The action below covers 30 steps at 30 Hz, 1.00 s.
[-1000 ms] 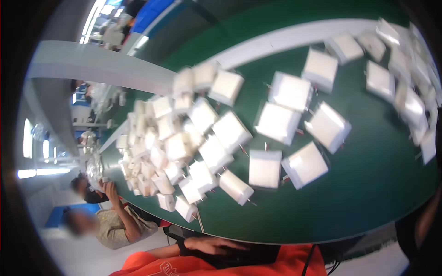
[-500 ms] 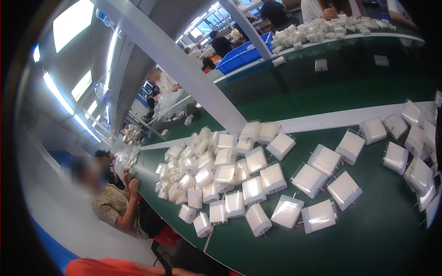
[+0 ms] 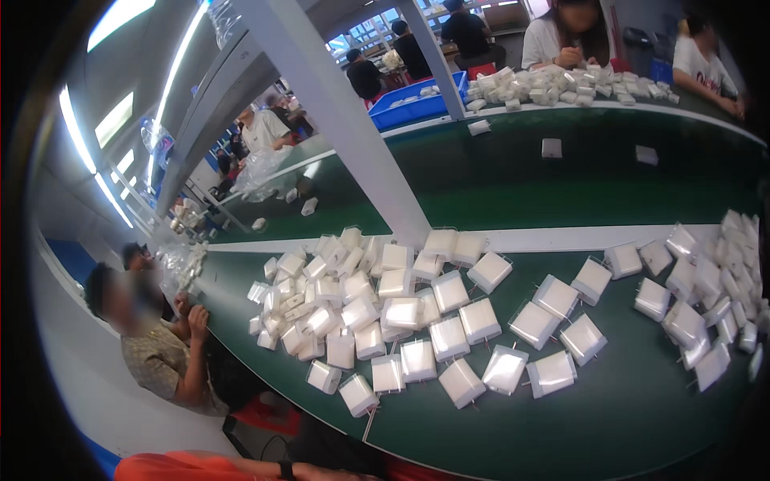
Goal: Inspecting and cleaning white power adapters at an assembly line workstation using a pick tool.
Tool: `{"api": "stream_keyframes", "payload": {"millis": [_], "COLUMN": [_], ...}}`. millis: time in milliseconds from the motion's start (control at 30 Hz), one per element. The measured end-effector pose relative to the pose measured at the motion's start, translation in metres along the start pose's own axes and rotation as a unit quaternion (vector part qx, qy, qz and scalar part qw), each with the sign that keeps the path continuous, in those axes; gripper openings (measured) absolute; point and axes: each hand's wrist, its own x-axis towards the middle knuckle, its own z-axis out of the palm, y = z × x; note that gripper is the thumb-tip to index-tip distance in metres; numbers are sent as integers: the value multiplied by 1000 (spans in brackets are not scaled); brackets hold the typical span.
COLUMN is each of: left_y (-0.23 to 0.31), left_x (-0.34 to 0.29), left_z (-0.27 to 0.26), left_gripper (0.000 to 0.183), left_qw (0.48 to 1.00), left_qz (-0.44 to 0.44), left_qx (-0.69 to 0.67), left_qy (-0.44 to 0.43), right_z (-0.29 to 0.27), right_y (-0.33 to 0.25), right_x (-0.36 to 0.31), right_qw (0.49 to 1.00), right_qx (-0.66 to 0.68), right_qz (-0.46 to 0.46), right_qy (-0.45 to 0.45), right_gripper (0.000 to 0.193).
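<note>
My left hand (image 3: 325, 473) shows only in part at the lower edge, beyond a black wristband and a red sleeve (image 3: 172, 466). Its fingers are cut off by the frame, so what they do or hold is hidden. My right hand is out of sight. Nearest to the left hand, across the table edge, lies a white block with metal pins and clear film (image 3: 358, 395). It belongs to a loose heap of similar white blocks (image 3: 321, 321) on the green tabletop (image 3: 513, 433). More are spread to the right, including one block (image 3: 552, 373) lying apart from the heap.
A second pile of white blocks (image 3: 706, 280) lies at the right. A slanting white post (image 3: 345, 120) rises behind the heap. Beyond it runs a green belt (image 3: 497, 184) with a few blocks, then a blue bin (image 3: 417, 104). A co-worker (image 3: 164, 353) sits at the left.
The view has turned: the post and belt look more level, and the right-hand pile and people at the back show more fully. The blocks keep their arrangement. More of my left forearm shows.
</note>
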Motion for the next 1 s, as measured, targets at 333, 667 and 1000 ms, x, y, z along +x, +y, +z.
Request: {"api": "stream_keyframes", "payload": {"millis": [333, 667, 1000], "left_y": [-29, -35, -43], "left_x": [7, -2, -4], "left_z": [5, 7, -8], "left_gripper": [69, 65, 62], "left_qw": [971, 966, 980], "left_qz": [88, 147, 109], "left_qx": [201, 208, 156], "left_qy": [-99, -50, -53], "right_z": [100, 57, 16], "right_y": [-145, -491, -445], "right_x": [-207, -168, -172], "right_qw": [904, 832, 732], "right_qx": [-217, -172, -351], "right_qz": [341, 249, 148], "right_qy": [-140, 464, 565], "right_gripper": [25, 18, 26]}}
